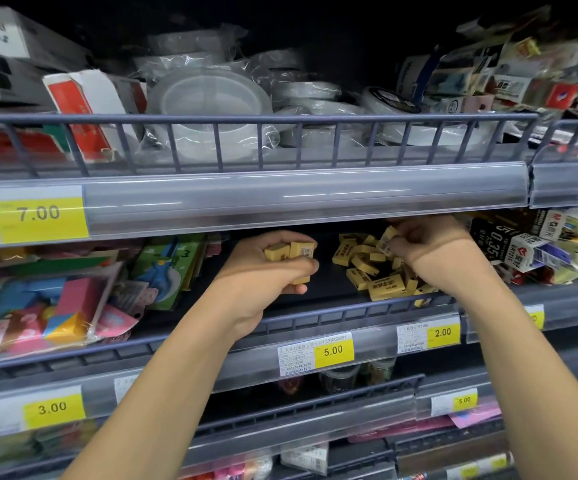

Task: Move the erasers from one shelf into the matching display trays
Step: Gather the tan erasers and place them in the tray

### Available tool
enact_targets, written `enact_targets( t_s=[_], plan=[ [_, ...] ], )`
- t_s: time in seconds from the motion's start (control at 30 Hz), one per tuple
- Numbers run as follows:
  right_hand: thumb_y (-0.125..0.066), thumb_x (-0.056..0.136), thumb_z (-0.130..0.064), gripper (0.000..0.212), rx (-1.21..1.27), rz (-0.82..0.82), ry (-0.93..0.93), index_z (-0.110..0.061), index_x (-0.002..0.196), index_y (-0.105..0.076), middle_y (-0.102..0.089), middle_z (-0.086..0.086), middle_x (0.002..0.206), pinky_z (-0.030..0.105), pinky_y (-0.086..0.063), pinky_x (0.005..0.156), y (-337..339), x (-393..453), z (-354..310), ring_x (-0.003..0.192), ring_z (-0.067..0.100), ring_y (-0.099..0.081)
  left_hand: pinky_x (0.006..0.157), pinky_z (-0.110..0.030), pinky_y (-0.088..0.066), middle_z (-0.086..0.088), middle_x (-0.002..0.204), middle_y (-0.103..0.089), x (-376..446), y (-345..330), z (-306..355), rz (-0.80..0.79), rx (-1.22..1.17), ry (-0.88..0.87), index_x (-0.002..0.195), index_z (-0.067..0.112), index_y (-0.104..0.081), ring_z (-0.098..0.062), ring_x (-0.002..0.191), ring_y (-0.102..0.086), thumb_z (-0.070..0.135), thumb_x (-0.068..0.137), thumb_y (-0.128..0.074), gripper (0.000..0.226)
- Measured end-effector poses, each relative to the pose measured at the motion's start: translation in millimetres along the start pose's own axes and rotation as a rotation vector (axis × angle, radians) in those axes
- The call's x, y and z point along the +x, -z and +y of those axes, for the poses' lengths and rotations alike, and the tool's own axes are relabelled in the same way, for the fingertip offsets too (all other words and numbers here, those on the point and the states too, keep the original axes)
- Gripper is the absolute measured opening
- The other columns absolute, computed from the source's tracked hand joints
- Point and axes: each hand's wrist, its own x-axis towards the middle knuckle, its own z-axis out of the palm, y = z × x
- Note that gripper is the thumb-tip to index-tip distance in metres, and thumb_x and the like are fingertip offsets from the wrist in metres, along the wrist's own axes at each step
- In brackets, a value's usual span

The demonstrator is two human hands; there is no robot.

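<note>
Several small yellow erasers [367, 263] lie in a loose pile on the dark middle shelf [329, 289], right of centre. My left hand [263, 271] is curled round a handful of these yellow erasers [289, 251], held above the bare part of the shelf left of the pile. My right hand [429, 247] reaches under the upper shelf edge into the pile's right side and pinches one yellow eraser [387, 242] with a barcode label. No display tray can be made out.
A grey wire rail [349, 311] fronts the middle shelf, with yellow price tags [333, 350] below. Colourful packaged items [55, 306] fill the left. Black and white boxes [522, 247] crowd the right. The upper shelf [246, 199] holds tape rolls [208, 98].
</note>
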Motion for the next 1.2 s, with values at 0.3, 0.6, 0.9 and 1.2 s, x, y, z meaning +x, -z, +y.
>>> enact_targets(
  t_s=[0.3, 0.6, 0.9, 1.2],
  plan=[
    [-0.061, 0.085, -0.01, 0.024, 0.846, -0.136, 0.109, -0.018, 0.105, -0.072, -0.07, 0.004, 0.095, 0.045, -0.059, 0.075, -8, -70, -24, 0.081, 0.032, -0.072, 0.07, -0.024, -0.058, 0.004, 0.085, -0.074, -40, 17, -3, -0.084, -0.076, -0.15, 0.096, 0.026, -0.082, -0.016, 0.069, -0.07, 0.013, 0.078, -0.082, 0.022],
    [-0.068, 0.087, -0.024, 0.035, 0.883, -0.356, -0.005, -0.022, 0.121, -0.067, -0.066, 0.019, 0.101, 0.027, -0.049, 0.067, -66, -171, -2, 0.067, 0.02, -0.056, 0.071, -0.03, -0.056, -0.004, 0.08, -0.074, -122, 55, -76, -0.169, -0.002, 0.01, 0.108, 0.031, -0.077, -0.021, 0.071, -0.07, 0.035, 0.075, -0.082, 0.034],
    [-0.064, 0.091, 0.005, 0.029, 0.773, -0.504, -0.572, -0.018, 0.105, -0.074, -0.061, 0.013, 0.079, 0.034, -0.043, 0.063, -171, -319, 69, 0.065, 0.023, -0.051, 0.068, -0.023, -0.059, -0.004, 0.088, -0.077, -205, 99, -236, 0.062, -0.193, 0.634, 0.098, 0.022, -0.082, -0.017, 0.077, -0.074, 0.009, 0.078, -0.086, 0.024],
    [-0.057, 0.09, 0.01, 0.034, 0.587, -0.673, -0.786, -0.017, 0.105, -0.072, -0.069, 0.004, 0.076, 0.023, -0.048, 0.062, -193, -387, 108, 0.057, 0.014, -0.057, 0.064, -0.025, -0.059, -0.011, 0.087, -0.072, -295, 108, -314, 0.327, -0.249, 0.897, 0.1, 0.008, -0.079, -0.018, 0.073, -0.071, -0.005, 0.084, -0.079, 0.021]
  ],
)
